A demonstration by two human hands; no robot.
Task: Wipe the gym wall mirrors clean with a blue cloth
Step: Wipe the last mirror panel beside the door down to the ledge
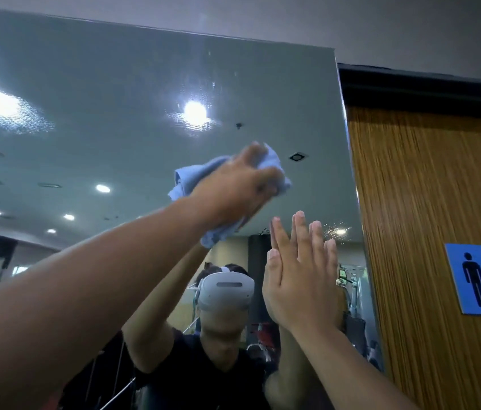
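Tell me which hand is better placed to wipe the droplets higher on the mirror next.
Left. The left hand grips the crumpled blue cloth against the large wall mirror, below the droplets; the right hand rests flat on it, empty.

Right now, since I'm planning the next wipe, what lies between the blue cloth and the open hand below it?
Only a bare stretch of mirror separates the blue cloth in the left hand from the right hand, as the head view shows.

A gym: the wall mirror [115,128] reflects exercise machines [354,291], beside a wooden door [425,202] with a male-figure sign [477,279].
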